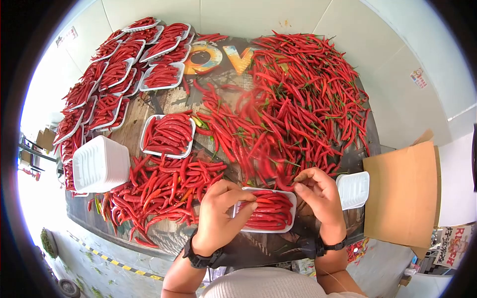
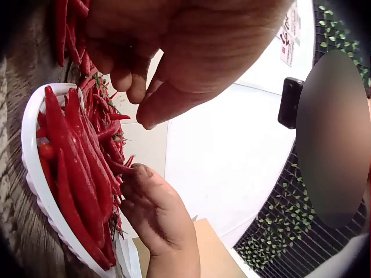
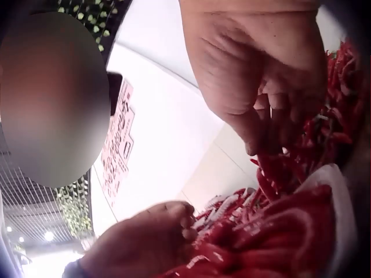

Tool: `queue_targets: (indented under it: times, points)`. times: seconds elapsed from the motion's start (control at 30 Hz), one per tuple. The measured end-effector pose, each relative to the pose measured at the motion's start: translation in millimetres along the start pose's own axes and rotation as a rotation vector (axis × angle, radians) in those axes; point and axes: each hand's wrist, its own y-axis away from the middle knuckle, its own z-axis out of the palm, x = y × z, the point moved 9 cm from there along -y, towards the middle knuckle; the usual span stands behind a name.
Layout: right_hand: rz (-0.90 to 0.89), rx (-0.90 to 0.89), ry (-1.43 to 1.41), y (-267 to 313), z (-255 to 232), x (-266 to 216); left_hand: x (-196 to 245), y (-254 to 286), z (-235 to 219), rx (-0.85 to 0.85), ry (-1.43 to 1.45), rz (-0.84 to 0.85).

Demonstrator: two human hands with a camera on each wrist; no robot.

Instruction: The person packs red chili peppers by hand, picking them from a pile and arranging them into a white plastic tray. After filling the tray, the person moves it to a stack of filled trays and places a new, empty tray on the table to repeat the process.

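A white foam tray (image 1: 291, 197) packed with red chilies (image 1: 268, 211) lies at the near table edge, between my hands. My left hand (image 1: 242, 200) hovers over the tray's left end with loosely curled fingers. The left wrist view shows nothing between its fingers (image 2: 136, 87), with the tray (image 2: 30, 162) just below. My right hand (image 1: 299, 183) is at the tray's far right corner, its fingertips pinching a blurred red chili (image 1: 278, 180) at the foot of the big heap. The right wrist view shows its fingers (image 3: 272, 116) curled on chilies (image 3: 272, 174).
A large loose heap of red chilies (image 1: 298, 99) covers the table's right half, with a smaller heap (image 1: 164, 184) at the left. Several filled trays (image 1: 114, 74) are stacked far left and one (image 1: 168, 134) stands mid-table. Empty tray stacks (image 1: 99, 164) (image 1: 354, 189) and a cardboard sheet (image 1: 402, 193) flank me.
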Motion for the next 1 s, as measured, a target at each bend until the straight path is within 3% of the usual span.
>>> queue_targets:
  times: [0.07, 0.17, 0.23, 0.37, 0.47, 0.63, 0.7, 0.73, 0.8, 0.9, 1.0]
  points:
    - [-0.017, -0.005, -0.031, 1, 0, -2, 0, 0, 0, 0.006, 0.006, 0.003]
    - [0.107, 0.062, -0.168, 2, -6, 9, -1, 0, 2, -0.001, -0.004, 0.024]
    - [0.165, -0.128, -0.283, 3, 6, 13, 2, 0, 1, 0.017, -0.003, 0.037]
    - [0.233, -0.266, -0.416, 12, 29, 14, 13, 0, -3, 0.087, -0.005, 0.125]
    - [0.251, -0.372, -0.431, 16, 43, 11, 5, 4, 2, 0.020, 0.017, 0.157]
    - [0.290, -0.280, -0.414, 16, 42, 14, 3, 3, 4, 0.013, -0.021, 0.129]
    - [-0.196, -0.168, 0.001, 9, 34, -15, 0, 3, 4, 0.034, -0.007, 0.089]
    - [-0.193, -0.165, -0.003, 9, 34, -15, -1, 2, 4, 0.037, -0.023, 0.066]
    - [-0.339, -0.130, 0.347, 10, 37, -30, -3, 2, 3, 0.034, -0.042, 0.041]
    - [-0.441, -0.071, 0.475, 9, 40, -34, -7, 2, 4, 0.014, -0.108, 0.021]
    - [-0.425, -0.053, 0.585, 8, 45, -29, -9, 0, 4, 0.021, -0.126, -0.030]
